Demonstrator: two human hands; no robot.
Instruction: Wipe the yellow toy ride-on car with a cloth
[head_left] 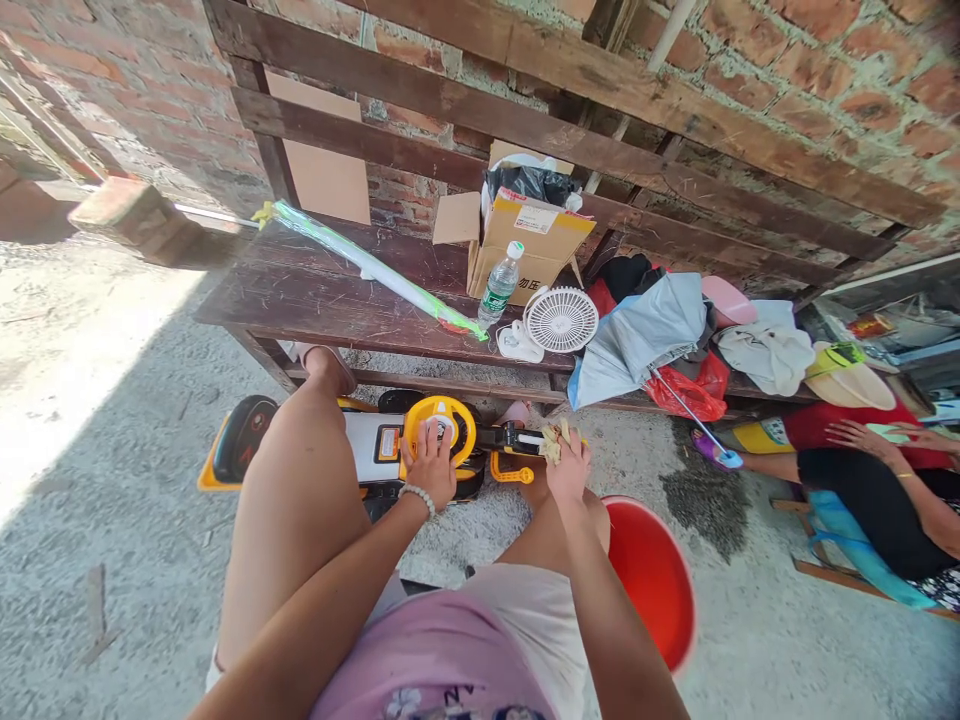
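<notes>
A yellow, white and black ride-on toy car (365,440) with a digger-like arm (499,437) stands on the ground before me. My left hand (431,467) lies on its yellow steering wheel (466,415), with the fingers stretched across the lower rim towards the hub. My right hand (570,465) is closed on a crumpled, pale yellowish rag (553,440), pressed against the end of the toy's black arm. Below that arm sticks out a yellow crank-shaped part (513,472).
A red bucket (652,580) stands by my right leg. On the wooden bench (322,290) are a water bottle (501,285), a white fan (561,320), a cardboard box (529,245), a wrapped tube (360,262) and an umbrella (637,335). Another person (862,470) sits at the right.
</notes>
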